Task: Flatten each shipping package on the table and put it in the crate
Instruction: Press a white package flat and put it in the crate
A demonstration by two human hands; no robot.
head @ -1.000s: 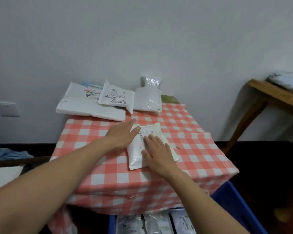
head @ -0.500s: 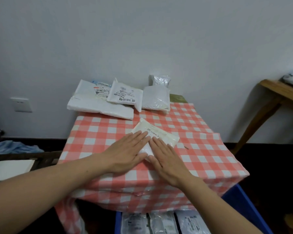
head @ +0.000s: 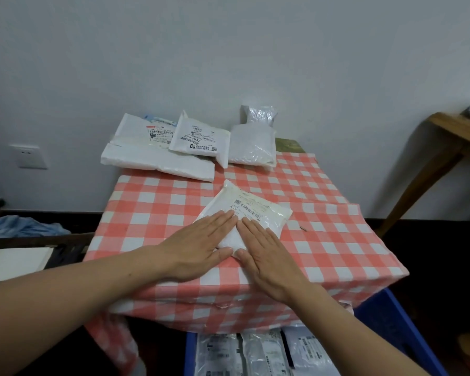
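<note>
A white shipping package (head: 251, 210) with a barcode label lies near the middle of the table, which wears a red-and-white checked cloth (head: 158, 213). My left hand (head: 198, 245) and my right hand (head: 266, 253) rest flat on its near end, palms down, fingers straight and together, fingertips almost touching. At the table's far edge lie more white packages: a long one (head: 158, 158), a labelled one (head: 198, 139) and a bubble-wrapped one (head: 251, 145). A blue crate (head: 391, 321) stands on the floor below the table's front edge, with several flat packages (head: 255, 354) in it.
A wooden side table (head: 456, 137) stands at the right. A wall socket (head: 29, 156) is on the white wall at left. Blue cloth (head: 22, 226) and a white board (head: 14, 261) lie left of the table.
Both hands have slid toward me over the package and now lie flat side by side on its near end. The package turned to lie diagonally.
</note>
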